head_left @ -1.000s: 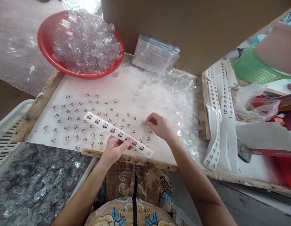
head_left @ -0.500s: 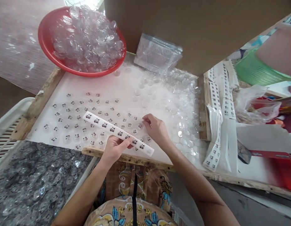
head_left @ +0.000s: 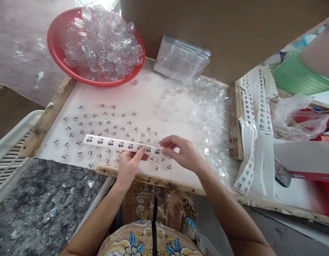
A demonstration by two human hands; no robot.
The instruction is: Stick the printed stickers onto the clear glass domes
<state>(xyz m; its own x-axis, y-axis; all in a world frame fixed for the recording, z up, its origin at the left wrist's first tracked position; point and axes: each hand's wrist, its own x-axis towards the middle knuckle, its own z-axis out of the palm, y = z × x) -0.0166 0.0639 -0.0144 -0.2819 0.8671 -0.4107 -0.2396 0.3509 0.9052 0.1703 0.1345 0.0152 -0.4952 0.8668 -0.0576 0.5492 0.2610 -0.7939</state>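
My left hand (head_left: 131, 164) is closed on a white strip of panda stickers (head_left: 111, 143), thumb on top and fingers beneath. The strip lies nearly level above the table, its printed side up. At its right end is my right hand (head_left: 182, 151), with thumb and forefinger bent together around that end; the fingertips are slightly blurred. Under and around the strip, several clear round domes with panda stickers (head_left: 108, 123) lie in loose rows on the white tabletop (head_left: 143, 96). Plain clear domes (head_left: 199, 121) are spread to the right.
A red basin (head_left: 54, 46) heaped with clear domes stands at the back left. Beside it are a clear plastic bag (head_left: 183, 58) and a cardboard panel (head_left: 207, 32). More sticker strips (head_left: 247, 142) lie right of a wooden edge (head_left: 235, 121). A white crate (head_left: 17, 138) of finished-looking pieces sits lower left.
The strip has swung from a steep slant to nearly level, its left end dropping. My right hand has moved from the domes to the strip's right end. The view has shifted slightly.
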